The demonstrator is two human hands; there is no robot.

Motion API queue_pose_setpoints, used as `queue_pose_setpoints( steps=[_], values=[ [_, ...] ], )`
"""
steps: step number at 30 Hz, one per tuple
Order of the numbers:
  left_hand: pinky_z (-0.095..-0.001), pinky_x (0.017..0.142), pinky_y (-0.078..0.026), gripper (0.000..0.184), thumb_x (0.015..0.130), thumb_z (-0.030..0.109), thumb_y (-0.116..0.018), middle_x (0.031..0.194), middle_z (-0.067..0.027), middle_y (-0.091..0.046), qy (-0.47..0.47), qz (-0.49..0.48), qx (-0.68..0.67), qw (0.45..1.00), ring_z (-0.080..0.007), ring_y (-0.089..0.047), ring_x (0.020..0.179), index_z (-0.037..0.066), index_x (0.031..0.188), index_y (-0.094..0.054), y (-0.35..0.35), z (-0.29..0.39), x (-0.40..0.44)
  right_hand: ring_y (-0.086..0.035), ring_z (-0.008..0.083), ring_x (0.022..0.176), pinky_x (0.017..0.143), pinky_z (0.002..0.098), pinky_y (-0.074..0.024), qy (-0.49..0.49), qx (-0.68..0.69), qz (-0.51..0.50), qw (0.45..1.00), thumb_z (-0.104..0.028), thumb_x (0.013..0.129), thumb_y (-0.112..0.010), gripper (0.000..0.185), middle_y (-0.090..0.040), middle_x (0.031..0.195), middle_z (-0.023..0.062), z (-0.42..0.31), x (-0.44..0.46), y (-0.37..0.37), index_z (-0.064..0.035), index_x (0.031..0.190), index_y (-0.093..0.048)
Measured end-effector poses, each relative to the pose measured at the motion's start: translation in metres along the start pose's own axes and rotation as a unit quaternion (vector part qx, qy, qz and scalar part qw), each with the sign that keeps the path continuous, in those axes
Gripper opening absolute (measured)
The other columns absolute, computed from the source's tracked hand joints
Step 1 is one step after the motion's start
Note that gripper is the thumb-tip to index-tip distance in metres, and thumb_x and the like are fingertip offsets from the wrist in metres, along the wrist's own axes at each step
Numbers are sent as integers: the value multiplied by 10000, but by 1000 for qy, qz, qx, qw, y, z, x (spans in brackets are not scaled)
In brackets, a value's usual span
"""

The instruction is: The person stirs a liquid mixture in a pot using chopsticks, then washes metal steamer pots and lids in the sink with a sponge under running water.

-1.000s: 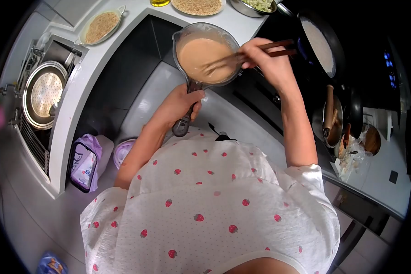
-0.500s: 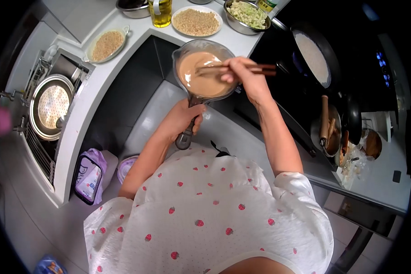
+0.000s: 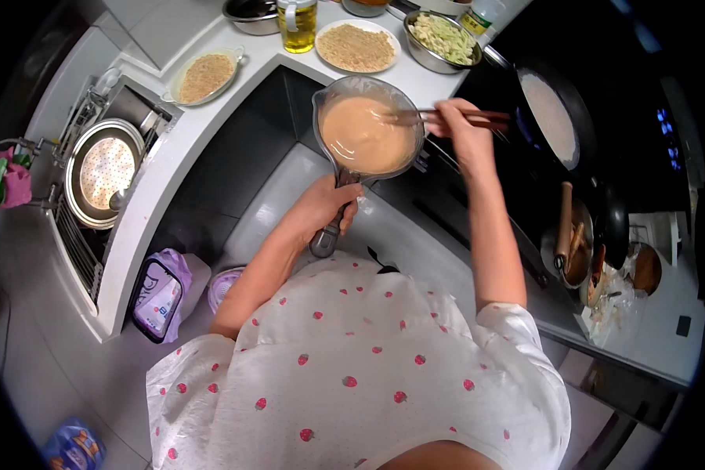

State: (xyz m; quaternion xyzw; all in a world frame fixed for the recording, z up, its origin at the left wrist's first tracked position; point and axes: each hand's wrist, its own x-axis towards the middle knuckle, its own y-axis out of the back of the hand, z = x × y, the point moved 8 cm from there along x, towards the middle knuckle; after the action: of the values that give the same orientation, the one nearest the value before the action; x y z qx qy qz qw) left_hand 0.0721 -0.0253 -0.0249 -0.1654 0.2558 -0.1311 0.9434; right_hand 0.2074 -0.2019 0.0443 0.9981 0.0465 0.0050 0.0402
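My left hand [image 3: 327,205] is wrapped round the dark handle of a clear mixing bowl [image 3: 319,125] held up in front of me. Smooth tan batter [image 3: 360,141] fills much of it. Chopsticks [image 3: 478,119] are gripped in my right hand [image 3: 460,129] at the bowl's right side, their tips blurred by motion at the batter's surface. To the right, a black frying pan [image 3: 583,117] on the cooktop holds a pale, flat layer [image 3: 552,121] of something like batter.
Along the counter stand a dish of crumbly tan food [image 3: 206,77], an oil jug [image 3: 298,27], a plate of similar crumbs [image 3: 357,47] and a steel bowl of chopped greens [image 3: 445,41]. A sink with a steel colander [image 3: 104,174] lies left. A lilac-lined bin [image 3: 158,294] stands below.
The chopsticks and my right hand have moved right across the bowl, from mid-batter toward its right rim. The whole view has shifted slightly.
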Motion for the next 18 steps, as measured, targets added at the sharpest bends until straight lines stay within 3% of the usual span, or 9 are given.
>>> queue_pose_setpoints(
  steps=[1,3,5,7,9,13,15,17,18],
  values=[
    [-246,386,-363,165,863,162,-503,533,-19,-457,5,-7,-1,1000,-109,-420,396,33,761,-506,-4,0,1,-601,123,594,579,223,-497,24,17,6,1000,-148,868,-540,185,-628,745,99,0,-3,-12,29,845,-589],
    [-246,380,-361,146,866,151,-497,535,-20,-455,10,14,21,1000,-110,-419,390,26,791,-497,0,2,0,-607,128,601,577,221,-496,35,50,-129,990,-144,861,-549,180,-634,758,94,4,-17,-43,32,860,-586],
    [-250,375,-362,125,862,140,-497,535,-22,-453,17,20,12,1000,-114,-418,381,20,831,-486,6,0,-1,-607,127,598,564,218,-495,-42,15,-149,988,-146,863,-544,179,-635,745,97,5,-16,-20,28,854,-589],
    [-258,370,-363,122,854,138,-505,532,-22,-451,-3,4,2,1000,-115,-417,378,19,857,-480,5,0,0,-604,124,595,562,220,-498,-57,-39,-52,996,-145,864,-535,184,-629,729,100,6,-1,15,28,840,-592],
    [-258,369,-362,128,853,144,-506,532,-23,-451,4,5,12,1000,-115,-414,375,18,851,-482,-4,-1,2,-603,124,617,587,225,-499,30,-43,6,999,-153,870,-532,191,-624,733,89,-3,0,7,30,859,-588],
    [-259,370,-362,149,851,163,-504,530,-23,-451,14,15,17,1000,-116,-413,376,17,830,-487,-1,4,0,-607,116,662,633,233,-498,-10,29,-197,980,-156,874,-533,197,-631,762,79,-2,-24,-37,30,853,-591],
    [-259,373,-362,157,852,171,-501,527,-23,-450,18,8,17,1000,-117,-416,382,18,820,-490,0,0,0,-611,114,666,632,228,-496,-76,-73,-120,987,-156,876,-532,193,-634,768,78,-5,-15,0,26,858,-593],
    [-257,371,-361,154,853,169,-499,523,-23,-447,12,8,2,1000,-118,-422,387,18,823,-492,-6,0,1,-614,120,667,629,222,-494,-65,-60,-73,993,-160,876,-536,192,-631,771,79,4,-5,11,23,860,-594],
    [-257,371,-363,148,854,165,-498,526,-22,-446,9,-17,-1,1000,-119,-425,388,19,828,-491,-12,-1,4,-614,123,667,626,223,-494,-8,-47,-42,998,-159,878,-534,193,-630,774,81,0,-5,2,24,861,-594]
  ],
)
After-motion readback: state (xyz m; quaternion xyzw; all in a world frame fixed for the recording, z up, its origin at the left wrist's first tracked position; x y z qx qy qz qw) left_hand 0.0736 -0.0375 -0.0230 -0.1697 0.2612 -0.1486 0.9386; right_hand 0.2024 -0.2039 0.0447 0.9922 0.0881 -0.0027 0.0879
